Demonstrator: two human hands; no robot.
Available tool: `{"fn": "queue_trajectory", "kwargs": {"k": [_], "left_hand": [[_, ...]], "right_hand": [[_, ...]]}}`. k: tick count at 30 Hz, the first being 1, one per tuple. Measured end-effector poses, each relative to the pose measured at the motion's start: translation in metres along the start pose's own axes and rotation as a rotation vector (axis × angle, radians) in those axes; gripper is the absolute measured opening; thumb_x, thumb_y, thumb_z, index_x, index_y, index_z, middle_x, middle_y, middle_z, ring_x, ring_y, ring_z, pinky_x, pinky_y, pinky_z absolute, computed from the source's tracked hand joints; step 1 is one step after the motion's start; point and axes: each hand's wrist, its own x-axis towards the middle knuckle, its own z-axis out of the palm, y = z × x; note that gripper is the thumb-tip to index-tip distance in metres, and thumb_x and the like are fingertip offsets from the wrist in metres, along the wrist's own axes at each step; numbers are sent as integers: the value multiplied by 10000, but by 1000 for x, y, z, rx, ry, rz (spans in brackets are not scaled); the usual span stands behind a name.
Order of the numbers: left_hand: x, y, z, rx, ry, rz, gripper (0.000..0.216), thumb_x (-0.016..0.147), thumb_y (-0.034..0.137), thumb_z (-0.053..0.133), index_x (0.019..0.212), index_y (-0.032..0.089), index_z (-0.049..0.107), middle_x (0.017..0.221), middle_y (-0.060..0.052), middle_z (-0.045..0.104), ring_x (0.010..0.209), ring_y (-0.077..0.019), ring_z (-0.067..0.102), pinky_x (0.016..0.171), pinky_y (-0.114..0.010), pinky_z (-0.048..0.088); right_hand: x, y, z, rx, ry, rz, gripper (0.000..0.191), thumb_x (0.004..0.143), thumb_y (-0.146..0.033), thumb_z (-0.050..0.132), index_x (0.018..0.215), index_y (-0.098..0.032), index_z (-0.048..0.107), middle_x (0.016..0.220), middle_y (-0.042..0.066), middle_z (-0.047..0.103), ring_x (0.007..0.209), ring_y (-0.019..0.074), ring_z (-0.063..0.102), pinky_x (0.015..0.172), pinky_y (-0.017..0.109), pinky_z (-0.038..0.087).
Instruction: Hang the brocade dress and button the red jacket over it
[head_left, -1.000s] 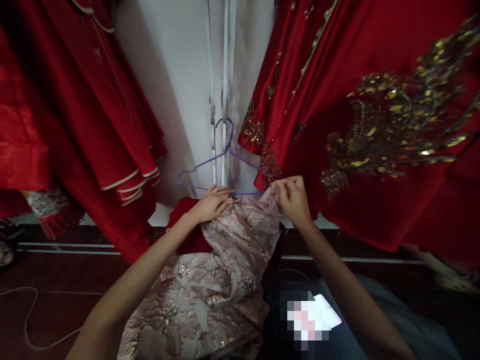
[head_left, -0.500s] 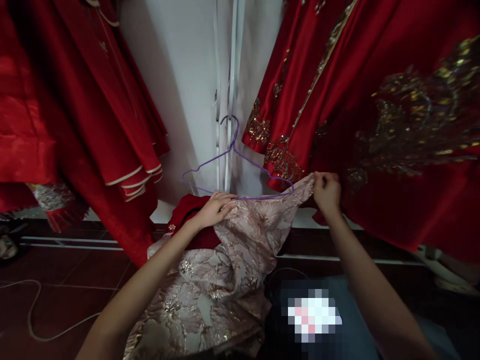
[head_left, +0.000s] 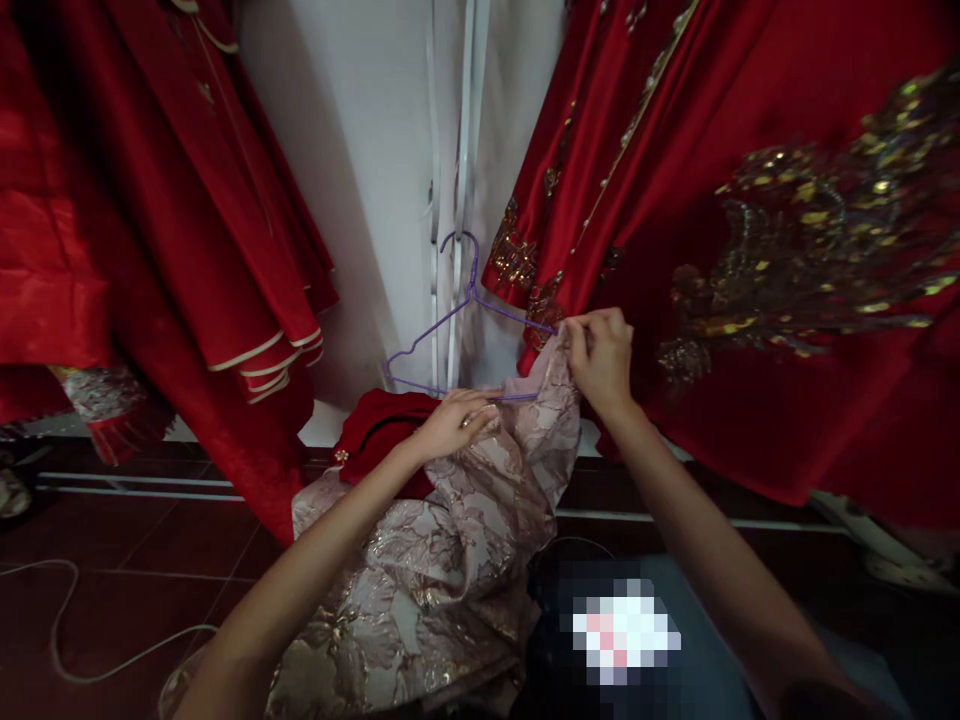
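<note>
Right hand [head_left: 601, 362] shifted inward — pinching garment [head_left: 480, 540] by purple hanger [head_left: 472, 288], left hand [head_left: 454, 424] lower, hold unclear — garment pink, gold-patterned, crumpled

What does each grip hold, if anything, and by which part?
Right grip: pale pink patterned fabric garment, by its upper corner. Left grip: on that garment; hold unclear.

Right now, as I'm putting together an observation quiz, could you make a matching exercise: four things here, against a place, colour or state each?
1 Hanger
2 Left hand
3 Right hand
4 Cable

A On the floor, lower left of the picture
B Purple
C Pinching the brocade garment at its raised edge
D Resting by the hanger's bottom bar

Pairs: 1-B, 2-D, 3-C, 4-A
</note>
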Motion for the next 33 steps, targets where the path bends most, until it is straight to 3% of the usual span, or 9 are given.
{"fn": "queue_trajectory", "kwargs": {"k": [4,10,12,16,19,22,33], "left_hand": [[1,1,3,-141,19,-34,384,921,400,319,1076,198,607,1243,-80,574,1183,-197,489,1029,-385,327],[-12,-8,-18,-167,25,-117,429,914,442,313,1117,196,599,1195,-71,597,1096,-192,532,996,-347,364],[-20,-21,-33,-144,114,-171,440,910,461,310,1070,181,609,1144,-74,612,1036,-179,549,943,-313,399],[-52,-70,-73,89,410,-386,459,872,522,345,818,152,611,837,-50,626,809,-159,550,801,-287,432],[-77,-106,-96,229,328,-460,475,850,540,354,696,157,590,714,-35,586,758,-159,524,763,-283,425],[-90,-124,-103,259,258,-478,469,838,542,360,700,162,598,765,-49,598,819,-172,524,802,-292,420],[-104,-131,-102,138,273,-470,487,822,577,380,878,169,642,957,-79,630,955,-196,536,923,-338,404]], "right_hand": [[-3,-11,8,6,11,22,333,915,-405,319,895,-198,579,951,109,574,927,247,523,834,398,366],[-18,2,20,40,-135,93,315,918,-405,303,860,-216,548,862,75,629,838,240,535,809,393,341],[-17,4,18,29,-143,92,321,918,-414,303,837,-216,542,842,73,630,822,239,535,803,392,337],[-5,8,8,7,-133,67,333,891,-473,370,775,-216,547,752,50,625,757,222,537,776,369,339],[6,9,0,26,-148,52,347,866,-501,420,715,-217,550,673,22,612,695,198,544,744,336,344],[11,10,-3,67,-168,59,373,856,-513,435,668,-211,547,626,8,605,626,174,544,692,305,349],[17,11,-6,88,-178,64,405,840,-541,443,636,-207,549,617,11,616,602,167,545,648,290,358]]}}
